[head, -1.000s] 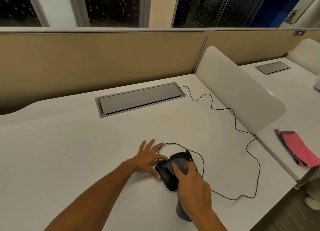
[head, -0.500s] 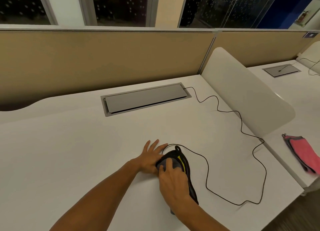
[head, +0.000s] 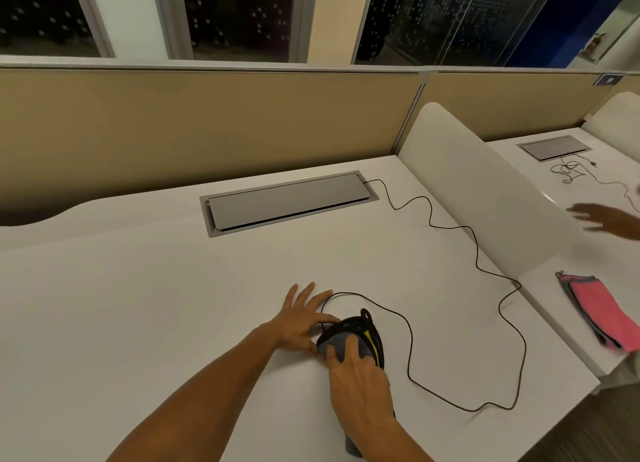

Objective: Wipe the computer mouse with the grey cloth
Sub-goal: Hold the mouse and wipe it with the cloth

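A black computer mouse [head: 356, 325] lies on the white desk [head: 138, 306] near the front, mostly hidden under a grey cloth [head: 341, 345] with black and yellow trim. My right hand [head: 360, 389] presses the cloth down on the mouse, fingers spread over it. My left hand [head: 301, 318] lies flat against the mouse's left side, steadying it. The mouse's black cable [head: 478, 254] loops right and runs back to the desk's cable hatch.
A grey cable hatch [head: 287, 202] sits at the back of the desk. A white curved divider [head: 485, 198] separates the neighbouring desk, where a pink cloth [head: 599, 309] lies and another person's hand [head: 602, 217] reaches in. The desk's front edge is close on the right.
My right hand with the cloth has slid from the mouse's right side over its top and left. The view has shifted, and another person's hand now shows at the right.
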